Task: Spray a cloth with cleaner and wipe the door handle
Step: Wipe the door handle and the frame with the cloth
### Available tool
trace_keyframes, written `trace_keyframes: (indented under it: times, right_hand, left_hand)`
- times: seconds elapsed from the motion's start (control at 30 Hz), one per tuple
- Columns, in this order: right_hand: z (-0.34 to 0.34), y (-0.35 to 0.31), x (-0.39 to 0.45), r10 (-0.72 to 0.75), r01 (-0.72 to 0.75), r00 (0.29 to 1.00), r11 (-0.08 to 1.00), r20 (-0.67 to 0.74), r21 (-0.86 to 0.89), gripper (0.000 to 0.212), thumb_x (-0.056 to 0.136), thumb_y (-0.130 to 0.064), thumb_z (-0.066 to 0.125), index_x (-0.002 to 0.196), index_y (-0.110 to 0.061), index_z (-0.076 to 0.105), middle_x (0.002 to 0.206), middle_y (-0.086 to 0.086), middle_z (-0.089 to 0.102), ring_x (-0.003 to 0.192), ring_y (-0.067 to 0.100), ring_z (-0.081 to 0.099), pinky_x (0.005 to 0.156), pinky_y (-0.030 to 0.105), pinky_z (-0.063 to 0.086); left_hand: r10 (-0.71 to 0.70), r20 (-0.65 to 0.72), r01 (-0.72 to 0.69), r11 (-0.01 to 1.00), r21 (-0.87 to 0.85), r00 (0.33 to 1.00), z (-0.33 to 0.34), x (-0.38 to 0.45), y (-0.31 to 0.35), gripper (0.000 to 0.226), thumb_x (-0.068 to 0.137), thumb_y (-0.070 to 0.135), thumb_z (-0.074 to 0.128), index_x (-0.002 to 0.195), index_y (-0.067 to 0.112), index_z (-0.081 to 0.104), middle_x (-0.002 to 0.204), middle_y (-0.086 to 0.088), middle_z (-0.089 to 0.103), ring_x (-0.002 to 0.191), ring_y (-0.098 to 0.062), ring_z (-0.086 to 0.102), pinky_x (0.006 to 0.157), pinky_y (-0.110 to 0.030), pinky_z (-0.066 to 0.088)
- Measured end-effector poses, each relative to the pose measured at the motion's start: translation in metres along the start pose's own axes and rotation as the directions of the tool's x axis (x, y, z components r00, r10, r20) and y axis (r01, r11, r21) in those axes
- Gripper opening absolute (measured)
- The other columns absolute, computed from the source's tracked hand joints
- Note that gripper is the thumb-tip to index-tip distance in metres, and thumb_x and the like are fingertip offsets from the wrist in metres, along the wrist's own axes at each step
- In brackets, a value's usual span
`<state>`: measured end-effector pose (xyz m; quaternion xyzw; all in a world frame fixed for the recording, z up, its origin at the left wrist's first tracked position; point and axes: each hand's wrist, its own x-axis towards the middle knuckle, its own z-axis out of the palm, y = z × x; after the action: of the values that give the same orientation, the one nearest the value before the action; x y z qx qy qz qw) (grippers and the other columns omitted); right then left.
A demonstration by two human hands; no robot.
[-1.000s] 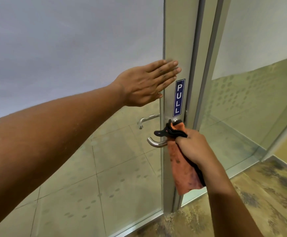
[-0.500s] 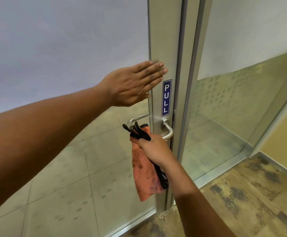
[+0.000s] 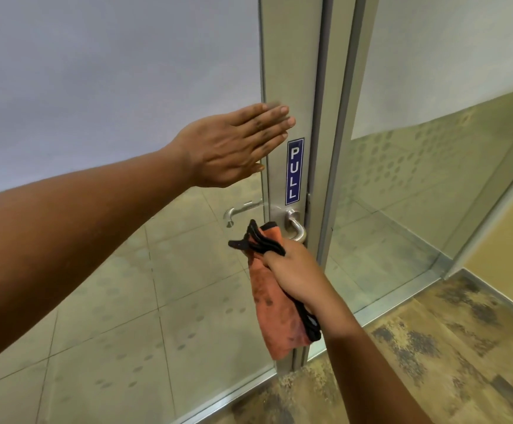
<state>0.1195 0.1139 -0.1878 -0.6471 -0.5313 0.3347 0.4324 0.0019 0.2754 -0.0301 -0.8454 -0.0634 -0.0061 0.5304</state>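
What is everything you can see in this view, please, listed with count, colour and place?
door frame: one, silver-grey, centre, upright
sign: one, blue with white PULL, on the frame above the handle
handle: one, silver, near side of the frame
second handle: one, silver, seen through the glass
glass panel: frosted above, clear below, right of the frame
cloth: one, orange with black edging, hanging from the right hand
floor: brown, mottled, lower right
left hand: open, flat against the door
right hand: closed on the cloth, at the handle
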Motion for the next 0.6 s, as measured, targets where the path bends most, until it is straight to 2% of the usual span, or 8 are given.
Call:
trace_keyframes:
  times: [0.07,0.17,0.23,0.3,0.37,0.43,0.5,0.6]
  right_hand:
    - [-0.006,0.009,-0.009,-0.017,0.018,1.000,0.995,-0.004,0.101,0.029,0.088,-0.028,0.054,0.104,-0.048,0.066,0.087,-0.004,0.074,0.080,0.014,0.070,0.071,0.037,0.055]
    - [-0.023,0.043,-0.027,0.036,-0.013,0.998,0.902,-0.045,0.432,0.033,0.082,-0.024,0.059,0.108,-0.042,0.070,0.090,-0.003,0.077,0.082,0.014,0.074,0.064,0.025,0.056]
    - [-0.027,0.077,-0.035,0.202,-0.075,0.970,0.778,-0.136,0.624,0.030,0.079,-0.023,0.062,0.108,-0.029,0.072,0.089,0.005,0.078,0.081,0.022,0.076,0.062,0.025,0.057]
    - [-0.018,0.111,-0.037,0.370,-0.124,0.904,0.705,-0.213,0.698,0.027,0.084,-0.019,0.064,0.110,-0.023,0.070,0.085,0.004,0.078,0.076,0.021,0.076,0.056,0.025,0.057]
    - [0.000,0.131,-0.033,0.373,-0.143,0.890,0.775,-0.262,0.616,0.027,0.092,-0.017,0.061,0.111,-0.034,0.068,0.086,-0.001,0.078,0.078,0.016,0.075,0.059,0.023,0.056]
    - [0.018,0.135,-0.022,0.227,-0.092,0.945,0.876,-0.236,0.474,0.027,0.096,-0.022,0.061,0.107,-0.046,0.067,0.093,-0.006,0.077,0.086,0.014,0.074,0.068,0.025,0.057]
    - [0.034,0.129,-0.007,0.071,-0.011,0.982,0.946,-0.176,0.323,0.018,0.095,-0.040,0.056,0.109,-0.046,0.065,0.102,-0.012,0.073,0.093,0.007,0.071,0.076,0.028,0.058]
    - [0.049,0.120,0.021,-0.095,0.138,0.916,0.987,-0.390,0.082,0.036,0.080,-0.036,0.045,0.111,-0.034,0.063,0.102,-0.015,0.057,0.088,0.005,0.061,0.071,0.026,0.054]
  left_hand:
    - [0.003,0.012,-0.003,1.000,0.011,1.000,-0.001,0.000,0.000,0.068,0.105,0.042,-0.008,0.160,0.002,-0.010,0.169,-0.021,-0.011,0.158,-0.035,-0.010,0.130,-0.047,0.007]
    - [0.001,0.010,-0.001,1.000,0.000,1.000,-0.005,0.000,-0.001,0.068,0.105,0.042,-0.008,0.160,0.002,-0.008,0.170,-0.020,-0.008,0.158,-0.035,-0.008,0.131,-0.047,0.006]
    - [0.001,0.003,-0.001,1.000,-0.014,1.000,-0.006,0.000,-0.001,0.068,0.105,0.043,-0.008,0.160,0.002,-0.008,0.169,-0.020,-0.007,0.159,-0.034,-0.007,0.131,-0.046,0.005]
    - [0.007,0.002,-0.007,1.000,-0.015,1.000,-0.006,-0.001,-0.001,0.068,0.105,0.043,-0.009,0.159,0.002,-0.009,0.168,-0.020,-0.009,0.158,-0.035,-0.008,0.131,-0.047,0.005]
    - [0.009,0.012,-0.008,1.000,-0.017,1.000,-0.007,-0.001,-0.001,0.068,0.104,0.043,-0.011,0.158,0.002,-0.012,0.168,-0.021,-0.011,0.158,-0.035,-0.010,0.130,-0.048,0.006]
    - [0.006,0.022,-0.006,1.000,-0.010,1.000,-0.008,-0.001,-0.001,0.068,0.104,0.043,-0.012,0.158,0.002,-0.013,0.167,-0.022,-0.013,0.158,-0.036,-0.011,0.130,-0.048,0.006]
    - [-0.001,0.023,0.001,1.000,-0.003,1.000,-0.008,-0.002,-0.001,0.069,0.103,0.043,-0.012,0.158,0.002,-0.011,0.167,-0.022,-0.012,0.158,-0.035,-0.011,0.131,-0.048,0.004]
    - [-0.004,0.000,0.004,1.000,0.008,1.000,-0.007,-0.002,0.000,0.069,0.104,0.044,-0.008,0.159,0.003,-0.004,0.166,-0.021,-0.009,0.158,-0.034,-0.008,0.131,-0.046,0.001]
